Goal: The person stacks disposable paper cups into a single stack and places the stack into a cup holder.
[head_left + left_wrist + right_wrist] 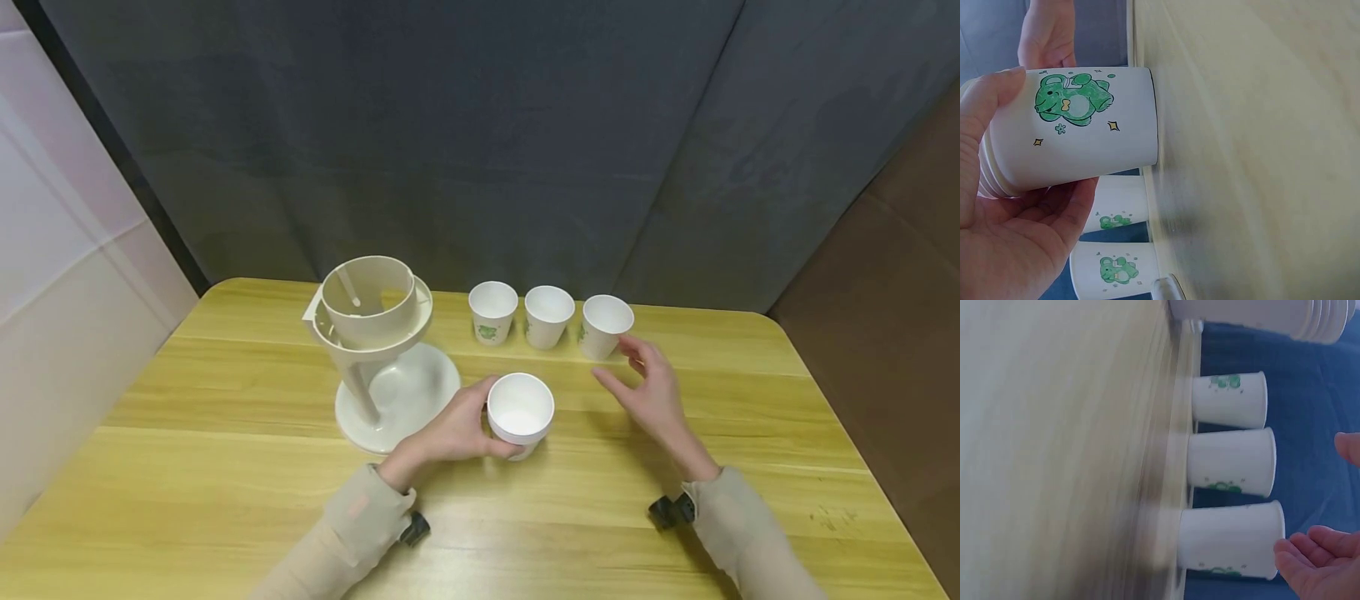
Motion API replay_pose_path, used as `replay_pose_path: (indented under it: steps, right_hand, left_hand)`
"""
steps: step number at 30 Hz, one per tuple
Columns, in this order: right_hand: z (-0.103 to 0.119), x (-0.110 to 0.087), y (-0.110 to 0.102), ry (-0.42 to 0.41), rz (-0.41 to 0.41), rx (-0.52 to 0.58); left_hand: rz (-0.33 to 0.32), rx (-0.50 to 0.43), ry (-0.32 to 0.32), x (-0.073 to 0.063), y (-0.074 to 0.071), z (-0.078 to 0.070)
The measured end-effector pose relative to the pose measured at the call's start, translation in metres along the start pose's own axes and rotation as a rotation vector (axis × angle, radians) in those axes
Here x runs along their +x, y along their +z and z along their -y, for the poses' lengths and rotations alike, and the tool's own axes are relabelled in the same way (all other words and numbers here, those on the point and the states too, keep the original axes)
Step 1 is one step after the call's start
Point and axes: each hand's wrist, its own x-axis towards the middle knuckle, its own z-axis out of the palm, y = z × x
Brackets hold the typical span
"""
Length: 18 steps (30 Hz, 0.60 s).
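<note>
My left hand (461, 425) grips a stack of nested white paper cups (521, 408), thumb on one side and fingers round the other. In the left wrist view the stack (1085, 140) shows a green cartoon bear, several rims close together, and a base right at the wood. Three single paper cups stand upright in a row at the back: the left cup (492, 312), the middle cup (548, 317) and the right cup (605, 327). Beside the right cup is my right hand (654, 392), thumb and fingers spread apart. In the right wrist view its fingertips (1288, 556) are right at that cup's rim.
To the left of the stack stands a cream plastic holder with a ring-shaped top (371, 304) on a post above a round white base (420, 383). The wooden table (225, 500) ends at a dark curtain (465, 150) behind the row of cups.
</note>
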Motion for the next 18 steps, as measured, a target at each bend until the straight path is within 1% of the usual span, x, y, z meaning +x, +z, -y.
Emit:
replay_pose_path:
  steps: [7, 13, 16, 18]
  right_hand:
    - [-0.007, 0.010, -0.003, 0.052, -0.067, -0.044]
    - [-0.013, 0.021, -0.002, 0.120, -0.094, -0.060]
    - [-0.016, 0.026, -0.002, 0.135, -0.102, -0.057]
    - [-0.017, 0.028, -0.002, 0.143, -0.103, -0.062]
  left_hand:
    - [0.001, -0.001, 0.005, 0.000, 0.000, 0.001]
    - [-0.001, 0.008, 0.017, -0.001, 0.000, 0.001]
    - [0.000, 0.004, 0.016, -0.001, 0.000, 0.001]
    - [-0.007, 0.014, 0.028, -0.001, 0.001, 0.002]
